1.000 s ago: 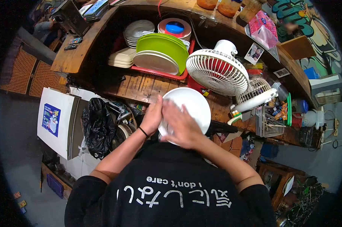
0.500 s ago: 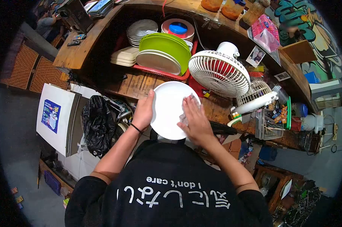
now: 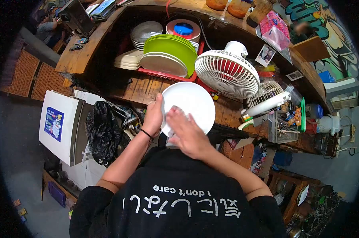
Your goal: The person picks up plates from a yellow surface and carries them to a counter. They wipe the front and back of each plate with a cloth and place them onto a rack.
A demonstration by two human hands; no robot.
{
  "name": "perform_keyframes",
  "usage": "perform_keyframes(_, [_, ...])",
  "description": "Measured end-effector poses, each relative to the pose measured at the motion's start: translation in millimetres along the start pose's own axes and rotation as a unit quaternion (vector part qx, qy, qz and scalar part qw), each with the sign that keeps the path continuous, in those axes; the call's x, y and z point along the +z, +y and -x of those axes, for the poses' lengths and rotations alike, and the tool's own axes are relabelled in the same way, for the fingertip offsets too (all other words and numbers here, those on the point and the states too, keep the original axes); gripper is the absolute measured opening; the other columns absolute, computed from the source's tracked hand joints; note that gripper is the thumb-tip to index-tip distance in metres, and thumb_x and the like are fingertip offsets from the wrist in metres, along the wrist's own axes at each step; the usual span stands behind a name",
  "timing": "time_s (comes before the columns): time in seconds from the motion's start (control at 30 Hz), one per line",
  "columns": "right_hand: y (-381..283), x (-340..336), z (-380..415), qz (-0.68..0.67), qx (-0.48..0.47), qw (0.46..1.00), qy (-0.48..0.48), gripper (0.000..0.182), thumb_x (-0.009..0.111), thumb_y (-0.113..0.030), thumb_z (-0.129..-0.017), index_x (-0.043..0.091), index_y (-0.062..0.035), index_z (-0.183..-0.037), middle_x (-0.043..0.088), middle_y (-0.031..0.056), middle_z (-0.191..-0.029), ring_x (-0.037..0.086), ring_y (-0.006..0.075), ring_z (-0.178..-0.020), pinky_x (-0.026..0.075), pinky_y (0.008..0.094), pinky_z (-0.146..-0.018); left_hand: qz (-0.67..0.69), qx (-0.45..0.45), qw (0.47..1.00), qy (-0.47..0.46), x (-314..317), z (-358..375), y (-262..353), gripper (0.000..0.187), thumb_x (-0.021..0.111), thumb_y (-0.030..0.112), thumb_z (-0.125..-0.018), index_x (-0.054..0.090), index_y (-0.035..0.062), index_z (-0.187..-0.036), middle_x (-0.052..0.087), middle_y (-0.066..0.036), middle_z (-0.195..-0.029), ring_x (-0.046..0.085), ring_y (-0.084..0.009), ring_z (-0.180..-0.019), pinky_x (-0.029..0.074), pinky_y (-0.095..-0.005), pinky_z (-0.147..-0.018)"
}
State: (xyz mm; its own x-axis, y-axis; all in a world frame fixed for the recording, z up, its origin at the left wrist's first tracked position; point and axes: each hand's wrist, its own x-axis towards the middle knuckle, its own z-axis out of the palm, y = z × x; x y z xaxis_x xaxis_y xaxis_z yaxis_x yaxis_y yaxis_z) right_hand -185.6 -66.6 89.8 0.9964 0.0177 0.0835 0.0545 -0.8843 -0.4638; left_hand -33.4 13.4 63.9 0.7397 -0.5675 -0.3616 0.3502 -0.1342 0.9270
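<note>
Give yourself room from the wooden counter [image 3: 138,89]: the white plate [image 3: 199,103] is in front of your body, its far rim appearing near the front edge, with the white fan [image 3: 227,73] beyond it and to the right. The red basket [image 3: 163,74] of dishes is close too, so small strokes look safer than wide sweeps. Your left hand [image 3: 153,119] grasps the plate by its left side; a firm thumb there should resist each push. Your right hand [image 3: 193,139] lies over the near left part of the face, blurred, with a pale cloth [image 3: 167,132] showing beside its fingers (whether they pinch it or only press it, I cannot tell). Spread even pressure through the flat fingers, and ease off near the rim.
</note>
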Motion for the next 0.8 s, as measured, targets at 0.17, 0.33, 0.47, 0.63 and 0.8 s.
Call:
perform_keyframes(0.17, [50.2, -4.1, 3.5, 0.123, 0.231, 0.965, 0.01, 0.065, 0.041, -0.034, -0.098, 0.019, 0.0005, -0.149, 0.015, 0.0193, -0.157, 0.012, 0.0327, -0.146, 0.01, 0.0478, -0.118, -0.144, 0.006, 0.988, -0.056, -3.2, 10.8, 0.7, 0.065, 0.034, 0.049, -0.102, 0.063, -0.009, -0.096, 0.065, -0.01, -0.076, 0.06, -0.0162, -0.067, 0.047, -0.0306, -0.064])
perform_keyframes(0.33, [20.6, 4.0, -20.1, 0.025, 0.095, 0.993, 0.072, 0.068, 0.048, -0.027, -0.095, 0.019, 0.0021, -0.149, 0.015, 0.0216, -0.156, 0.015, 0.036, -0.145, 0.014, 0.0501, -0.116, -0.1, 0.048, 0.992, -0.056, 17.3, 17.3, -4.7, 0.07, 0.03, 0.05, -0.102, 0.065, -0.0082, -0.086, 0.06, -0.008, -0.066, 0.052, -0.013, -0.064, 0.043, -0.0313, -0.061])
perform_keyframes(0.47, [14.5, -10.0, 7.1, -0.044, 0.005, 0.998, -0.048, 0.069, 0.05, -0.026, -0.093, 0.021, 0.0015, -0.148, 0.015, 0.0204, -0.156, 0.015, 0.0341, -0.145, 0.013, 0.0509, -0.116, -0.037, 0.007, 0.999, -0.034, 4.0, 13.4, -0.9, 0.067, 0.031, 0.049, -0.102, 0.064, -0.006, -0.082, 0.059, -0.006, -0.066, 0.053, -0.0115, -0.065, 0.043, -0.0311, -0.061])
perform_keyframes(0.63, [54.2, -12.7, 18.1, 0.167, 0.191, 0.965, 0.07, 0.065, 0.052, -0.032, -0.094, 0.029, -0.0018, -0.147, 0.027, 0.0204, -0.152, 0.024, 0.0327, -0.143, 0.025, 0.0526, -0.112, -0.143, 0.055, 0.987, -0.059, -0.1, 8.6, -12.0, 0.066, 0.033, 0.049, -0.102, 0.064, -0.0058, -0.082, 0.062, -0.005, -0.069, 0.054, -0.0109, -0.065, 0.045, -0.0299, -0.062])
perform_keyframes(0.8, [64.8, -6.6, 10.8, 0.022, 0.217, 0.918, 0.331, 0.052, 0.059, -0.018, -0.092, 0.042, 0.0001, -0.138, 0.053, 0.0207, -0.132, 0.054, 0.0297, -0.119, 0.044, 0.0423, -0.098, -0.097, 0.074, 0.989, -0.082, -1.6, 13.8, 14.0, 0.063, 0.037, 0.048, -0.102, 0.064, -0.0049, -0.081, 0.061, -0.002, -0.067, 0.053, -0.0081, -0.062, 0.044, -0.0281, -0.06])
